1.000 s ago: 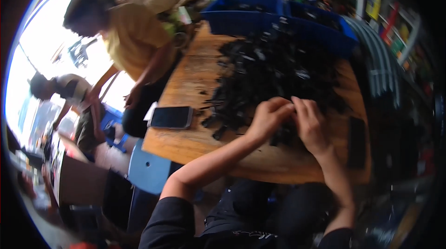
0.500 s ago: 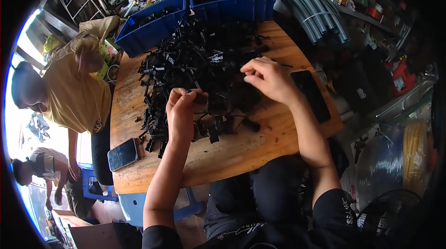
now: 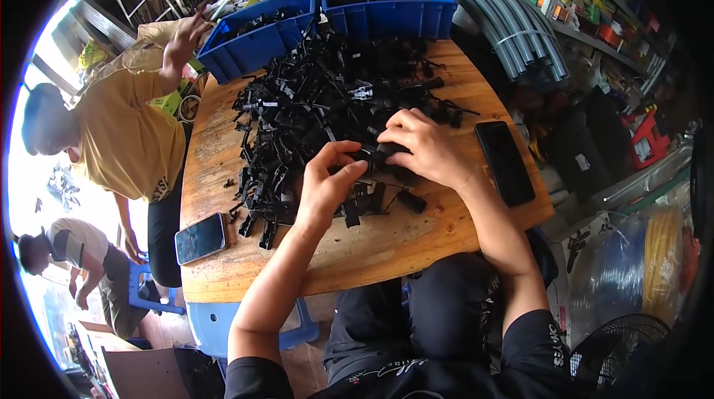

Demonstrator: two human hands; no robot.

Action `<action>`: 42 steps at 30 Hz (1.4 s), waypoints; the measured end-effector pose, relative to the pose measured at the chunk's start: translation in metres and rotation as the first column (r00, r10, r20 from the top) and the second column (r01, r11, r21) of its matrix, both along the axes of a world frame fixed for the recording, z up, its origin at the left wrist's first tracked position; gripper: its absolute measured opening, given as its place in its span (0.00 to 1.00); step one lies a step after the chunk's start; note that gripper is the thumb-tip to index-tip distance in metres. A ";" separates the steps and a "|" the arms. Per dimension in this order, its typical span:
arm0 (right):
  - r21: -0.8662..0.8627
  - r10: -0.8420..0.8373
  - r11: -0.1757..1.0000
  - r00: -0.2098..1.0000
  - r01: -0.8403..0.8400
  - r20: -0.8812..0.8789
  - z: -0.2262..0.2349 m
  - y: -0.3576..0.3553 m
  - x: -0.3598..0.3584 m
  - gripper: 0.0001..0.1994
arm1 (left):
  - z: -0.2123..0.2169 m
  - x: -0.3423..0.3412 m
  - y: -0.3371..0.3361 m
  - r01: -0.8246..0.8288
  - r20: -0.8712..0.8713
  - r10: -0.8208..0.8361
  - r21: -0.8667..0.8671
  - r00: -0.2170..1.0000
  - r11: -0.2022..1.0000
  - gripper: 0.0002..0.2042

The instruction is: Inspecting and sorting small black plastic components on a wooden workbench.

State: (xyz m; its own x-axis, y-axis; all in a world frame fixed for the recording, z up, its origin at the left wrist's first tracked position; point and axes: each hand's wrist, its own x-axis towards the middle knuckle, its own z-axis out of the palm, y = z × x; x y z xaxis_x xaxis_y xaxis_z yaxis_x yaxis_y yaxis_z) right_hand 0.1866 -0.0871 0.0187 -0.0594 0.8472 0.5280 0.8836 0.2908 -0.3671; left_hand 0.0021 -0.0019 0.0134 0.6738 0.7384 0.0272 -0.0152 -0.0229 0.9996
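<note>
A large heap of small black plastic parts [image 3: 297, 94] covers the middle of the wooden table [image 3: 476, 228]. At the near side of the heap my left hand [image 3: 327, 185] pinches a small black plastic part [image 3: 362, 153] between thumb and fingers. Just right of it, my right hand [image 3: 430, 150] is closed with curled fingers on a dark piece [image 3: 390, 150]. The two pieces meet or nearly meet between my fingertips; whether they are joined I cannot make out. Other black parts [image 3: 361, 206] lie below my hands.
Two blue bins [image 3: 387, 18] of black parts stand at the table's far edge. Phones lie at the right [image 3: 506, 165] and left [image 3: 201, 239]. A person in a yellow shirt [image 3: 130, 131] sits at the left; another person [image 3: 74, 246] bends farther back. Grey pipes [image 3: 513, 34] curve at the far right.
My left hand has moved right and my right hand down, so they now meet over the near heap. The person in yellow has raised a hand toward the left bin.
</note>
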 end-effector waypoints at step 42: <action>-0.007 0.121 0.962 0.448 -0.274 -0.886 -0.003 0.006 -0.032 0.04 | -0.010 -0.003 -0.007 -0.185 0.178 0.106 0.523 0.978 0.832 0.09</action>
State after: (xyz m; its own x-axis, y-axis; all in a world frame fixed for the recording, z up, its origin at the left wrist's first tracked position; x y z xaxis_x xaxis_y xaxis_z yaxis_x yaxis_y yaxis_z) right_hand 0.1550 -0.0807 0.0154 0.1907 0.9373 0.2916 0.0033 0.2965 -0.9550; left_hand -0.0011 -0.0088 0.0036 0.5199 0.6711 0.5285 -0.1027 -0.5651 0.8186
